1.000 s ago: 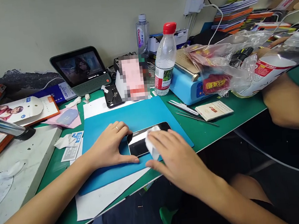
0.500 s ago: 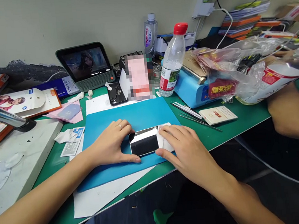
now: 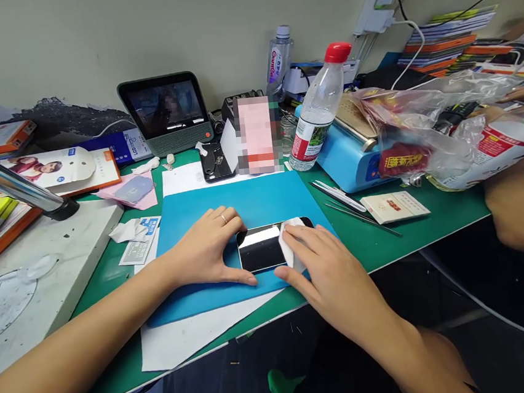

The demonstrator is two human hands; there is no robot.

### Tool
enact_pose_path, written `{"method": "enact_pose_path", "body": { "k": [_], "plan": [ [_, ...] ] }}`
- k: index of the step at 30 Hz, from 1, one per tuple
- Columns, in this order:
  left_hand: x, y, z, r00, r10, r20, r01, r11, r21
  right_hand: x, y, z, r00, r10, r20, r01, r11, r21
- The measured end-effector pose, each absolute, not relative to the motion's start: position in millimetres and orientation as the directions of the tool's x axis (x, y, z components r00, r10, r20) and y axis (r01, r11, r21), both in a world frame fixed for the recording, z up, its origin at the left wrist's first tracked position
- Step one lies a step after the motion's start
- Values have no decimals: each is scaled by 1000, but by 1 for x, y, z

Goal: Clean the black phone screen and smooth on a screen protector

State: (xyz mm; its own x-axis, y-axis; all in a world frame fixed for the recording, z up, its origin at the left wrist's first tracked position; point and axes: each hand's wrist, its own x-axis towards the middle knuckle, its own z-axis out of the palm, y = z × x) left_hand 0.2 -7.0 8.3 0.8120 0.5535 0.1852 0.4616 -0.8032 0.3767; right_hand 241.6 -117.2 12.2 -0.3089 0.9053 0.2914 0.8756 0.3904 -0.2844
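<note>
A smartphone [image 3: 262, 255] with a black glossy screen lies flat on a blue mat [image 3: 244, 199], reflecting a bright strip. My left hand [image 3: 211, 247] grips its left end, thumb at the near edge and fingers at the far edge. Over the phone's right part, my right hand [image 3: 326, 261] presses a folded white wipe [image 3: 287, 251] on the glass under its fingertips. The hand and wipe hide much of that end, though the far right corner shows.
Tweezers [image 3: 361, 218] and a small white box [image 3: 395, 206] lie right of the mat. Behind stand a red-capped bottle [image 3: 313, 123], a blue machine [image 3: 344, 161] and a smart display [image 3: 166, 116]. A grey-white slab [image 3: 82, 257] is at left. Another person's arm [image 3: 523, 214] rests at right.
The whole view has shifted, so things appear farther right. The wipe under my right hand has slid slightly left along the phone, uncovering its far right corner. My left hand keeps its grip.
</note>
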Motion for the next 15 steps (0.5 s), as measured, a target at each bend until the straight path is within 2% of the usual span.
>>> {"method": "enact_pose_path", "body": {
  "k": [4, 8, 12, 15],
  "plan": [
    [-1, -8, 11, 827, 538, 163, 452, -809, 376, 215, -113, 14, -377, 883, 280, 833, 455, -313],
    [-1, -9, 12, 830, 536, 154, 457, -811, 366, 211, -125, 13, -420, 857, 300, 745, 514, -425],
    [-1, -9, 11, 821, 551, 151, 473, -804, 361, 227, -126, 9, -335, 876, 347, 707, 477, -522],
    [-1, -8, 10, 820, 553, 148, 477, -803, 358, 227, -116, 8, -291, 875, 386, 695, 471, -543]
  ]
}}
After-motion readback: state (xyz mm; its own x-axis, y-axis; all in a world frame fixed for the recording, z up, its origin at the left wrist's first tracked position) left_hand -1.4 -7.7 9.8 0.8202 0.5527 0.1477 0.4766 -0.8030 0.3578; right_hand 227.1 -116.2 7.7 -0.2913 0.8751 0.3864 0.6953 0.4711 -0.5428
